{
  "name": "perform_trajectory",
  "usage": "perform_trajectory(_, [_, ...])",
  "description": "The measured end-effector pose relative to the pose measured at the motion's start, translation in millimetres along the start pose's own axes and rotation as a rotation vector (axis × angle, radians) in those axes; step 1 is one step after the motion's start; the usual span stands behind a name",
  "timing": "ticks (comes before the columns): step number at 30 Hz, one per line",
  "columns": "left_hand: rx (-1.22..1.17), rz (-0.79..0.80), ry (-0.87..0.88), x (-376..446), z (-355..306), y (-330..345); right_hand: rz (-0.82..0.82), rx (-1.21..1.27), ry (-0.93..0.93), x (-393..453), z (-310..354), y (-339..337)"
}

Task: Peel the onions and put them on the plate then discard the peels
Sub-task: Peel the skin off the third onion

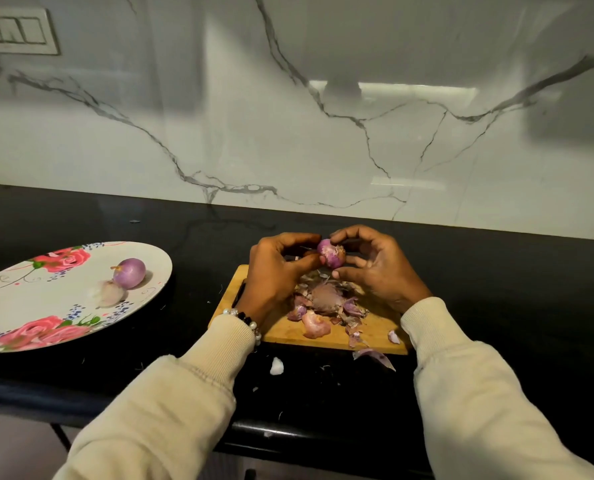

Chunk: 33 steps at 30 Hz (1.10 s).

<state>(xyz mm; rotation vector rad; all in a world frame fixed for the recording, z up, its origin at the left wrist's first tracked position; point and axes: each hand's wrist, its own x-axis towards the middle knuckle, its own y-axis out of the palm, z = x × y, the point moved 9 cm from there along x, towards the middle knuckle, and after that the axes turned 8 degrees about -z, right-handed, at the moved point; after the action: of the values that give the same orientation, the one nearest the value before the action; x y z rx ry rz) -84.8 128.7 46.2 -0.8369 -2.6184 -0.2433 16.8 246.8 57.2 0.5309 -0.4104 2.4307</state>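
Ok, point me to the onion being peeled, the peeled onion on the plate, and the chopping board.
onion being peeled (pixel 331 253): head view, its purple middle.
peeled onion on the plate (pixel 129 273): head view, its rounded side.
chopping board (pixel 375 332): head view, bare wood near its front edge.

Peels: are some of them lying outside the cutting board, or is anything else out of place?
Yes. A purple peel and a white scrap lie on the black counter, off the cutting board. The main peel pile sits on the board. Nothing else looks odd.
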Motion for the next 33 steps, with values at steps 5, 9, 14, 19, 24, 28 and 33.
perform_trajectory(5, [-0.033,-0.006,-0.036,0,2,0,-0.012,-0.014,0.027,1,-6,-1])
perform_trajectory(9, [-0.144,0.02,-0.141,2,11,3,-0.074,-0.083,0.006,1,-4,-8])
perform_trajectory(14, [-0.225,-0.004,-0.182,-2,9,3,-0.082,-0.075,0.036,-1,-4,-10])
perform_trajectory(19, [-0.205,-0.005,-0.171,-3,6,3,-0.084,-0.158,-0.007,-1,1,-9])
perform_trajectory(24, [0.215,-0.071,0.176,-2,-12,-4,-0.085,-0.296,-0.049,-1,3,-6])
perform_trajectory(28, [0.343,-0.094,0.307,0,-20,-4,-0.104,-0.309,-0.09,-1,7,-6])
perform_trajectory(33, [0.466,-0.046,0.374,1,-20,3,-0.101,-0.298,-0.1,-1,9,-4])
